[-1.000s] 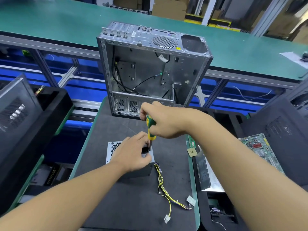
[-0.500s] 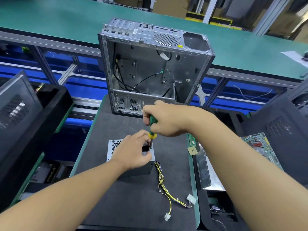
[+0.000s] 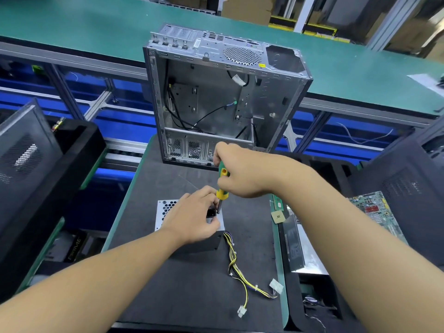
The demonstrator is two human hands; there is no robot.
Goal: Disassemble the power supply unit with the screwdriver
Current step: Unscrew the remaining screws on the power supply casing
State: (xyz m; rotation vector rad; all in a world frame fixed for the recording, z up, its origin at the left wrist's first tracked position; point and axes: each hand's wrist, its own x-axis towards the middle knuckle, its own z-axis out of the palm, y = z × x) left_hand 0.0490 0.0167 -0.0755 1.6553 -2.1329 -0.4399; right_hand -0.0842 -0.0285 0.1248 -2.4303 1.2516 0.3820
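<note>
Grey power supply unit [image 3: 165, 210], honeycomb vent on top, yellow-black wires [image 3: 237, 267] trailing.

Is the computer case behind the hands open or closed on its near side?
Open. The computer case stands upright with no side panel toward the camera; its bare metal interior and loose black cables are visible.

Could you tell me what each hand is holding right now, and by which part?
The right hand grips the screwdriver by its green-and-yellow handle. The left hand steadies the power supply unit from above, fingers at its top face.
</note>
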